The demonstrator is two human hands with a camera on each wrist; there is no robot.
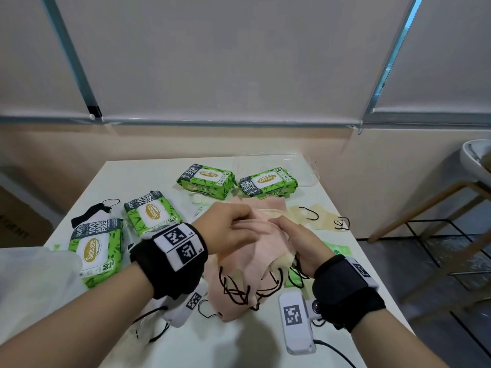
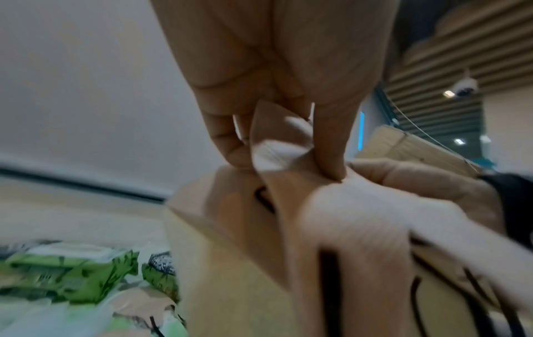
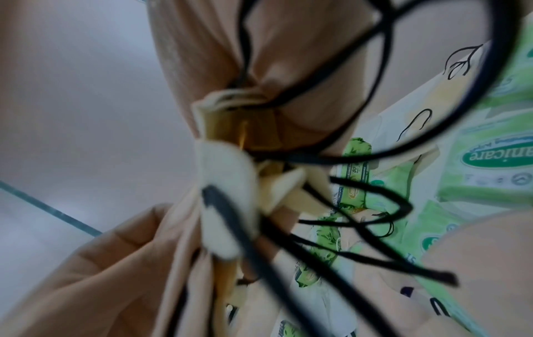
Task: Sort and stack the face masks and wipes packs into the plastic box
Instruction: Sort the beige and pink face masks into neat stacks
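Both hands hold a bundle of pink and cream face masks (image 1: 259, 251) with black ear loops above the middle of the white table (image 1: 239, 346). My left hand (image 1: 233, 229) pinches the top pink mask (image 2: 277, 146) between fingers and thumb. My right hand (image 1: 295, 240) grips the bundle (image 3: 225, 127) from the right side. Several green wipes packs lie around: two at the left (image 1: 97, 251) (image 1: 152, 212), two at the back (image 1: 207, 177) (image 1: 267, 183). A clear plastic box (image 1: 305, 168) stands at the table's far right corner.
Loose cream masks (image 1: 318, 217) lie right of the hands, a black mask (image 1: 91, 212) at the far left. More masks and a small green pack (image 1: 338, 249) lie under the bundle. A clear plastic bag (image 1: 32, 282) sits at the near left. A chair (image 1: 451, 197) stands right of the table.
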